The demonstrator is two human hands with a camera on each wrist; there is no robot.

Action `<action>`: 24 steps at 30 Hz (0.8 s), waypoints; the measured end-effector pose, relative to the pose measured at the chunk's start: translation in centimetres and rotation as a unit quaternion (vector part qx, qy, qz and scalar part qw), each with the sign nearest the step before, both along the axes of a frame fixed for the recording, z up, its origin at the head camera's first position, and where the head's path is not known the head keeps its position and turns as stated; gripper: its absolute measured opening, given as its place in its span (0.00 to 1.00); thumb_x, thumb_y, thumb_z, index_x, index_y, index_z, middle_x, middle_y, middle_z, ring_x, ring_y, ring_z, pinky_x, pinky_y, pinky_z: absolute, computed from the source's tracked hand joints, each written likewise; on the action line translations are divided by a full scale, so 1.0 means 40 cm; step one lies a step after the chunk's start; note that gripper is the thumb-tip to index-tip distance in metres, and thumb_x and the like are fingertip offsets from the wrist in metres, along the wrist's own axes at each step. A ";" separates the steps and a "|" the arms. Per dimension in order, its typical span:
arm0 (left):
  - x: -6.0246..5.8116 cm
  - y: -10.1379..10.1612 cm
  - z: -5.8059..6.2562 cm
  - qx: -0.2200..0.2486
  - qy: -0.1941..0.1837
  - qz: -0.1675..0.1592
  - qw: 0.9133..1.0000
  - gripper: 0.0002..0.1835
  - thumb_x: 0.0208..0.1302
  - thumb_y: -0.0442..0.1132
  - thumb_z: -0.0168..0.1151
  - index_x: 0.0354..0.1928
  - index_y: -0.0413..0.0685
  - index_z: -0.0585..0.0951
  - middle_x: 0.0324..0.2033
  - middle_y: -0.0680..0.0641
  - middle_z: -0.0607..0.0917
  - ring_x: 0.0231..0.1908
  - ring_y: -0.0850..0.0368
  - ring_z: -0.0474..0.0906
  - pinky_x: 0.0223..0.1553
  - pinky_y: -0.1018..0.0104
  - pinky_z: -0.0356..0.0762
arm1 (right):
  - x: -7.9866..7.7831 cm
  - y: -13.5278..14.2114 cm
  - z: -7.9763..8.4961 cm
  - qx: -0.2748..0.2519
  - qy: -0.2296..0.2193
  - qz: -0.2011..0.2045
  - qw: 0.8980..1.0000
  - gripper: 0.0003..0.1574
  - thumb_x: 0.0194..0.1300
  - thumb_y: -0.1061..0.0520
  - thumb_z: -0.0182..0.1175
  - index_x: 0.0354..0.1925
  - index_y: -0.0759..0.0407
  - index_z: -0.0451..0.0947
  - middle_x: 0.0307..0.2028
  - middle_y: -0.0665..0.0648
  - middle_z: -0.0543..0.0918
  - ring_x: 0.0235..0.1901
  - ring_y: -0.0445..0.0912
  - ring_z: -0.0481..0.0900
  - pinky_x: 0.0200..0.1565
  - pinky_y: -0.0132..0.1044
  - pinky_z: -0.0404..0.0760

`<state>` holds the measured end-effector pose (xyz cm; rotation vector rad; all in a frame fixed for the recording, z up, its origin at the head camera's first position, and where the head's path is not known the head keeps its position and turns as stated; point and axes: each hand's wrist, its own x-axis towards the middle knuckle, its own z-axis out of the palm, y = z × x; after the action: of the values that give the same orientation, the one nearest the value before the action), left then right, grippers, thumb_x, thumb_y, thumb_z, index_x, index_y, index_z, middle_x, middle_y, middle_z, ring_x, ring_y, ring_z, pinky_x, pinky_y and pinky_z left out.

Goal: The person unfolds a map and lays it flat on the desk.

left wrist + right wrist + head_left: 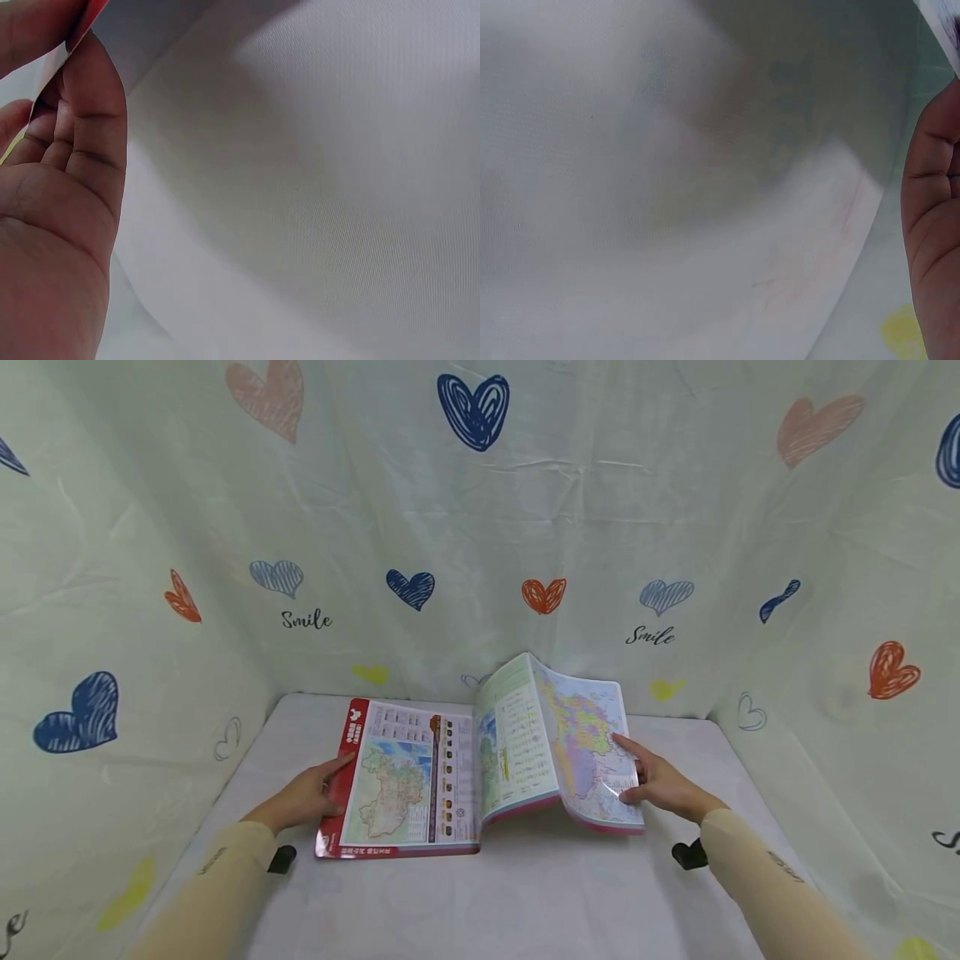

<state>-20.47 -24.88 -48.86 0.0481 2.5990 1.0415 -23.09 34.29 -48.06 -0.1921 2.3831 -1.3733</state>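
Note:
An atlas [397,793] lies spread before me in the head view. Its red-bordered left side carries a relief map and rows of small pictures, and its right part rises in a fold with a colourful political map [588,735]. My left hand [303,793] pinches the red left edge, thumb on the printed face and fingers behind. In the left wrist view, curled fingers [90,112] press against the back of that edge. My right hand [663,781] grips the right edge of the raised part, thumb on the map. Only a strip of palm [934,202] shows in the right wrist view.
The atlas is over a white-covered table [480,910]. A pale curtain [480,510] printed with hearts and "Smile" encloses the back and both sides. Black pieces [282,859] show at each wrist, beside the cream sleeves [225,885].

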 end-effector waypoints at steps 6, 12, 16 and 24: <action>-0.002 -0.015 -0.002 0.001 -0.006 0.003 1.000 0.52 0.53 0.30 0.73 0.78 0.43 0.53 0.63 0.27 0.67 0.51 0.39 0.70 0.42 0.55 0.83 | -0.002 0.021 -0.005 0.006 0.001 -0.003 1.000 0.67 0.56 0.64 0.72 0.80 0.46 0.41 0.52 0.62 0.77 0.44 0.53 0.77 0.48 0.40 0.78; -0.004 -0.028 -0.004 -0.005 -0.005 0.002 1.000 0.52 0.53 0.30 0.72 0.78 0.43 0.54 0.61 0.29 0.69 0.49 0.41 0.71 0.39 0.58 0.83 | -0.002 0.039 -0.008 0.020 0.004 -0.014 1.000 0.67 0.55 0.63 0.72 0.80 0.46 0.42 0.53 0.62 0.75 0.44 0.53 0.75 0.47 0.40 0.77; -0.007 -0.037 0.002 -0.006 -0.001 -0.001 1.000 0.52 0.53 0.30 0.72 0.78 0.43 0.54 0.60 0.29 0.70 0.47 0.42 0.72 0.38 0.59 0.83 | 0.004 0.048 -0.012 0.021 0.001 -0.017 1.000 0.67 0.55 0.64 0.72 0.80 0.48 0.42 0.55 0.63 0.74 0.44 0.53 0.75 0.48 0.39 0.77; -0.003 -0.055 0.013 -0.009 -0.003 0.000 1.000 0.52 0.52 0.29 0.72 0.77 0.41 0.53 0.61 0.27 0.68 0.50 0.40 0.71 0.38 0.57 0.84 | 0.014 0.067 -0.021 0.019 -0.011 -0.024 0.999 0.68 0.54 0.66 0.72 0.80 0.50 0.42 0.54 0.64 0.75 0.45 0.53 0.75 0.48 0.39 0.77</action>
<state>-20.61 -27.07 -48.32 0.0407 2.6032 1.0167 -22.52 36.99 -48.89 -0.1111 2.4089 -1.3421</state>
